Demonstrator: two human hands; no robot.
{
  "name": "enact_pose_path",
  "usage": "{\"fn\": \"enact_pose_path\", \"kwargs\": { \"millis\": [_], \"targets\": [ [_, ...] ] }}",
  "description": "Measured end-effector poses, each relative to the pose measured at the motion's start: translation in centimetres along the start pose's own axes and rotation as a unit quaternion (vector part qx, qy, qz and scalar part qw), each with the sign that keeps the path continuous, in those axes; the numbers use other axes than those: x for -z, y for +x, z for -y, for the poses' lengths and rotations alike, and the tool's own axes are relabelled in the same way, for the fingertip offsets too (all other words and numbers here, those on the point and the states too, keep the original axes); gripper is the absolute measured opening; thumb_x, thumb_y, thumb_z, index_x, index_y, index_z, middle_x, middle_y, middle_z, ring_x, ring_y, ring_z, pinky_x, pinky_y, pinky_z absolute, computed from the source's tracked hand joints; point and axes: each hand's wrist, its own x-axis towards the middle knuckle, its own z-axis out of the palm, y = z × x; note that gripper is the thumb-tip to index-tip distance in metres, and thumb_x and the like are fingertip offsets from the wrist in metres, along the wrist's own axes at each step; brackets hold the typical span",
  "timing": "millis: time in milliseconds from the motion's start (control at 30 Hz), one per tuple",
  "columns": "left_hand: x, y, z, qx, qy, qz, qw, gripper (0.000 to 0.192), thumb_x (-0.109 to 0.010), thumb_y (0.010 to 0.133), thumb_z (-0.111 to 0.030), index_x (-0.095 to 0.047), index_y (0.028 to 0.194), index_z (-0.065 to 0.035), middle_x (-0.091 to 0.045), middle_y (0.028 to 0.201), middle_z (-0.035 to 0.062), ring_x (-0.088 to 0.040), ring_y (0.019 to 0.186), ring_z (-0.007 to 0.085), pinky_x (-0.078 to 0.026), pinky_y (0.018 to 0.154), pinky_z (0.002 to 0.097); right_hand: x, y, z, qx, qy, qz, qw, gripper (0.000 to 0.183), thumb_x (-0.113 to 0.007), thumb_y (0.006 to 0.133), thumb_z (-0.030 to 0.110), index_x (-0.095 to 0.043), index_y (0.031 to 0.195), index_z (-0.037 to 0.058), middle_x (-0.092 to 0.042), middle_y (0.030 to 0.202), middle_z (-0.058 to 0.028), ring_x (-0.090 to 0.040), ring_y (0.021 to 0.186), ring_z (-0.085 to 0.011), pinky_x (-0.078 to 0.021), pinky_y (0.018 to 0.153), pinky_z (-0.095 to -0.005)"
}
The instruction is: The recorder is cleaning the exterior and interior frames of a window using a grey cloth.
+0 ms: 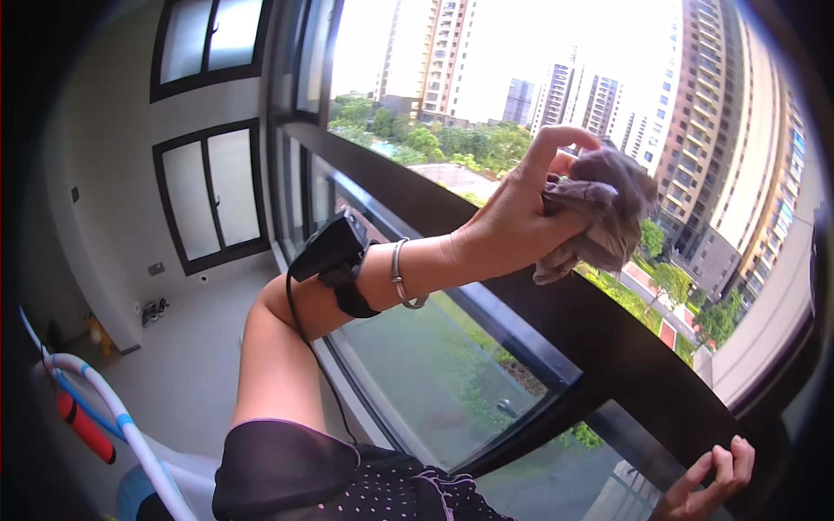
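Note:
My left hand (521, 208) reaches across in front of the window glass, its fingers closed around a crumpled grey-brown cloth (609, 202). A silver bangle (399, 270) circles that wrist, and a black device (335, 247) with a cable is strapped to the forearm. Behind the hand and cloth runs a wide dark window rail (651, 332). At the lower right, my right hand (707, 485) is beside the rail with its fingers bent and apart. No object shows in it, and whether it touches the rail is unclear.
Below the rail are a metal-capped glass railing (449, 365) and a dark post. Tall buildings and trees stand outside. To the left are two frosted windows (212, 195), a tiled floor (189, 371), a white hoop-shaped tube (130, 423) and a red handle (85, 426).

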Motion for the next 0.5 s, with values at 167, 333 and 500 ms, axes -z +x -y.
{"fn": "enact_pose_path", "kwargs": {
  "millis": [167,333,500],
  "targets": [
    [7.6,-5.3,1.3,-0.064,0.124,-0.012,0.99,0.051,-0.063,0.091,-0.001,-0.051,0.141,-0.0078,-0.066,0.118,0.0106,-0.065,0.104,0.0168,-0.054,0.091,0.0313,-2.3,2.5,9.7,-0.036,0.226,0.046,0.972,0.007,-0.061,0.096,0.008,-0.065,0.101,0.0047,-0.064,0.1,-0.0143,-0.063,0.086,-0.0283,-0.0506,0.075,-0.0381],
    [20.0,-14.5,3.2,0.106,0.217,0.095,0.966,0.039,-0.062,0.081,0.001,-0.068,0.119,-0.0065,-0.069,0.109,0.0114,-0.067,0.1,0.0243,-0.052,0.09,0.0348,-8.6,6.5,23.6,-0.022,0.472,0.134,0.871,0.02,-0.059,0.089,-0.006,-0.059,0.108,-0.0002,-0.063,0.108,-0.0199,-0.062,0.09,-0.0357,-0.0503,0.082,-0.0497],
    [33.1,-25.8,4.4,0.354,0.235,0.233,0.875,0.048,-0.063,0.07,-0.002,-0.07,0.117,-0.0101,-0.068,0.106,0.0133,-0.066,0.098,0.0318,-0.052,0.087,0.0393,-11.5,14.8,37.1,0.038,0.614,0.123,0.779,0.022,-0.058,0.087,0.009,-0.064,0.108,0.0149,-0.066,0.102,-0.0107,-0.063,0.081,-0.0264,-0.0495,0.074,-0.0416]
  ]
}}
